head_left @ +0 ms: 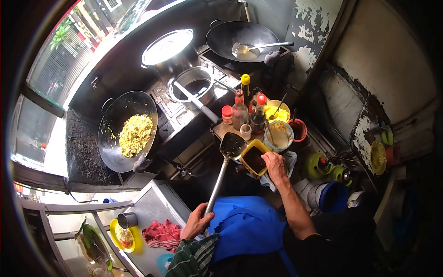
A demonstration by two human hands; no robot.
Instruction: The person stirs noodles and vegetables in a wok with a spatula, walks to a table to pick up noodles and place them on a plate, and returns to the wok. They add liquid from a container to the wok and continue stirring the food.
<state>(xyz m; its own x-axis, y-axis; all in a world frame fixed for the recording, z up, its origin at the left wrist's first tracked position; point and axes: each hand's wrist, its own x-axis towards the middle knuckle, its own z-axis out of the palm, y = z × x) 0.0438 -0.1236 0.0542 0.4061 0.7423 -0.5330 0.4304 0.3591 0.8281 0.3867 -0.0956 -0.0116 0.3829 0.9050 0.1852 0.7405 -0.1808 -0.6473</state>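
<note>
My left hand (197,221) is closed round the handle of a long metal wok spatula (218,181). Its dark, food-flecked blade (233,146) is beside the left rim of a square yellow container (245,162) with dark liquid inside. At the container's right side, my right hand (276,167) has its fingers bent over the rim, closed on it; the fingertips are partly hidden. Just beyond stand a white tub (280,147) of pale paste with a spoon, and a small open jar (246,132).
A wok (108,150) of yellow fried food sits on the left burner; another wok (219,39) with a ladle stands at the back. Between them are a lidded pot (173,64) and a saucepan (208,94). Sauce bottles (239,113) crowd the tray. A red cloth (161,234) lies lower left.
</note>
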